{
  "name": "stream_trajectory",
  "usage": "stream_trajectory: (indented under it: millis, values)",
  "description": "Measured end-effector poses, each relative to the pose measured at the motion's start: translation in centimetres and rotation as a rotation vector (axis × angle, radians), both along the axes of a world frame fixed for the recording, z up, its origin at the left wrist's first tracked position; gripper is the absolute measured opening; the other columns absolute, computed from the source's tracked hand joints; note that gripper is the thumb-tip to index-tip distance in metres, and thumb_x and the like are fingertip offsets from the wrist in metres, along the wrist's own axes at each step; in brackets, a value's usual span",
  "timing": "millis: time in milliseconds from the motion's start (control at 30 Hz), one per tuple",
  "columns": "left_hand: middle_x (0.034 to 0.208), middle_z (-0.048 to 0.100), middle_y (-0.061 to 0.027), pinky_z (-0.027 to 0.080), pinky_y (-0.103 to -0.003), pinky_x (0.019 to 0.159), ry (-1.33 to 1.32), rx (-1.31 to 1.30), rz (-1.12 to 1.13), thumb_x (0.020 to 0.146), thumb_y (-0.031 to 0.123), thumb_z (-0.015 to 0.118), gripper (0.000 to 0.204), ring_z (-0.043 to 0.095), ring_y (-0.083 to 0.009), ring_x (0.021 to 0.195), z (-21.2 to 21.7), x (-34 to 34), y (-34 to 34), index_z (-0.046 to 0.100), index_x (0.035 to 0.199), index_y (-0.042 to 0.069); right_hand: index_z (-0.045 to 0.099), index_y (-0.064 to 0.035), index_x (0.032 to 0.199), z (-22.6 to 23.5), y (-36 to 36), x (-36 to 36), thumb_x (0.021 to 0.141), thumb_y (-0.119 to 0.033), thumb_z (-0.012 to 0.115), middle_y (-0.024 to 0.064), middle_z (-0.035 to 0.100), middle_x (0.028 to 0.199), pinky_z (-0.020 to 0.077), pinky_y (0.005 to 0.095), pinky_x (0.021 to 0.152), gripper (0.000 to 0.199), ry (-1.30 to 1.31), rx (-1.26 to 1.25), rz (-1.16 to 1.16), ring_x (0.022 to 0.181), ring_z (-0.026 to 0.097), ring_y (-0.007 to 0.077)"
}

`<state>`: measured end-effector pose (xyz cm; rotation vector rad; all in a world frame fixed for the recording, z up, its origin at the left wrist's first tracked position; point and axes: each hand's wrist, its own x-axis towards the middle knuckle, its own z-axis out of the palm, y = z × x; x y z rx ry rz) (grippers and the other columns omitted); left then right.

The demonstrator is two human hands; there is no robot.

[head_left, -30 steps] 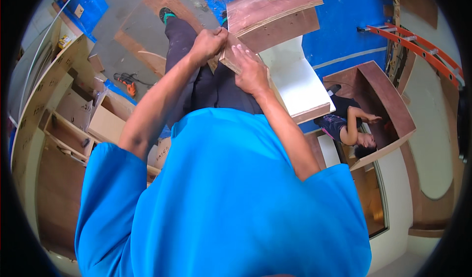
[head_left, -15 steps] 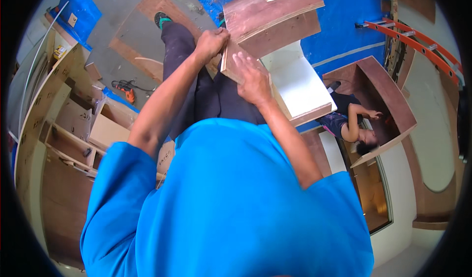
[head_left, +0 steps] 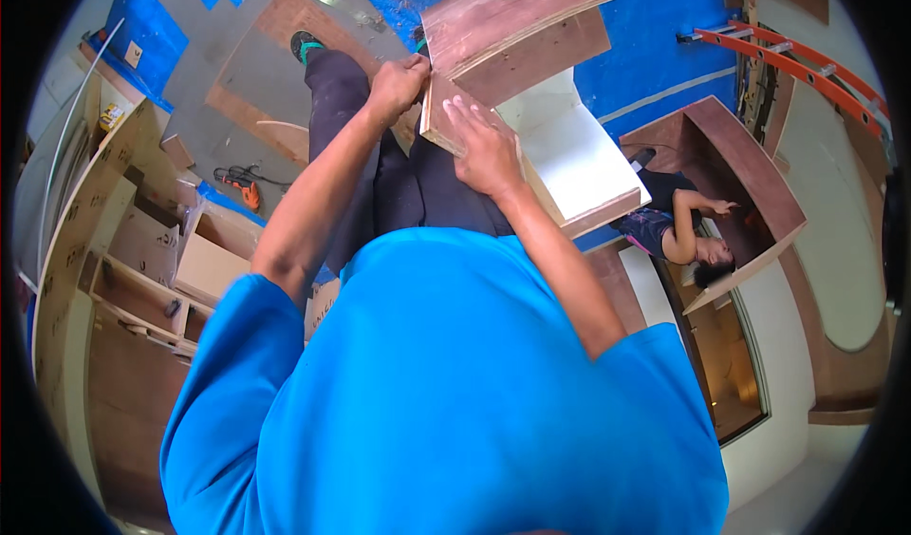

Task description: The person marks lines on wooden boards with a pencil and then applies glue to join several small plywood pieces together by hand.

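Note:
A plywood cabinet (head_left: pixel 517 41) with reddish-brown faces and a curved front stands before my legs. A white inner surface (head_left: pixel 569 160) shows on its right side. My left hand (head_left: pixel 397 89) is closed at the near left corner of the cabinet, fingertips against the panel's edge. Whatever it may be pinching is hidden by the fingers. On the small brown plywood panel (head_left: pixel 446 117) at this corner, my right hand (head_left: pixel 486 152) lies flat with its fingers stretched out.
To the right, a person (head_left: pixel 688 217) is beside another open brown cabinet (head_left: pixel 750 184). An orange ladder (head_left: pixel 797 65) leans beyond it. An orange power tool (head_left: pixel 249 193) with a cord lies on the floor at left, near cardboard boxes (head_left: pixel 211 260) and wooden shelving (head_left: pixel 133 298).
The view has shifted slightly. Both my hands stay at the same cabinet corner with little change in pose. The person at right has shifted a little.

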<state>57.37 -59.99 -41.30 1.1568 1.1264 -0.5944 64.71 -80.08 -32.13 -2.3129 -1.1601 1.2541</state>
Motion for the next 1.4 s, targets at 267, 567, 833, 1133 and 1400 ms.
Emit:
stream_trajectory:
  millis: [267, 567, 833, 1133, 1400]
  values:
    - [0.098, 0.074, -0.026, 0.054, -0.039, 0.086, -0.132, 0.11, -0.161, 0.102, 0.048, 0.059, 0.058, 0.075, -0.0288, 0.09, 8.3, -0.9, -0.4, 0.066, 0.136, 0.001, 0.046, -0.0177, 0.158, -0.8, -0.4, 0.4, 0.078, -0.01, 0.071, 0.0117, 0.048, 0.163, 0.0514, 0.0532, 0.11, 0.084, -0.069, -0.015, -0.03, 0.142, 0.054, 0.0379]
    - [0.088, 0.075, -0.0216, 0.055, -0.037, 0.082, -0.253, 0.163, -0.103, 0.102, 0.042, 0.062, 0.054, 0.072, -0.0217, 0.081, 6.7, -2.4, -0.9, 0.066, 0.139, 0.002, 0.045, -0.0173, 0.159, -0.7, -0.9, -0.1, 0.078, -0.01, 0.072, 0.0112, 0.046, 0.164, 0.0504, 0.055, 0.111, 0.086, -0.042, -0.025, -0.012, 0.145, 0.051, 0.0384]
    - [0.103, 0.072, -0.0325, 0.056, -0.042, 0.086, -0.141, 0.254, -0.07, 0.1, 0.042, 0.06, 0.053, 0.077, -0.034, 0.097, -0.9, 0.8, -0.6, 0.067, 0.136, 0.003, 0.046, -0.017, 0.158, 0.0, 0.0, 0.2, 0.076, -0.009, 0.074, 0.0116, 0.049, 0.162, 0.0494, 0.0551, 0.112, 0.087, -0.013, 0.013, 0.008, 0.144, 0.051, 0.0388]
    - [0.091, 0.071, -0.0036, 0.052, -0.031, 0.075, -0.107, 0.017, -0.141, 0.104, 0.031, 0.062, 0.048, 0.061, -0.0118, 0.079, 11.7, -1.5, -0.4, 0.065, 0.142, 0.002, 0.05, -0.0147, 0.155, -0.4, -0.3, 0.5, 0.075, -0.002, 0.067, 0.0138, 0.054, 0.157, 0.0526, 0.0483, 0.108, 0.083, -0.081, 0.055, -0.056, 0.139, 0.055, 0.0417]
    - [0.114, 0.071, -0.0314, 0.054, -0.042, 0.094, -0.166, 0.225, -0.21, 0.101, 0.044, 0.059, 0.054, 0.072, -0.0413, 0.112, 2.1, -0.3, -0.4, 0.067, 0.136, 0.004, 0.048, -0.0154, 0.157, 0.5, -0.4, -0.2, 0.076, -0.006, 0.07, 0.0135, 0.051, 0.16, 0.051, 0.0527, 0.11, 0.084, -0.044, 0.009, 0.005, 0.141, 0.054, 0.0401]
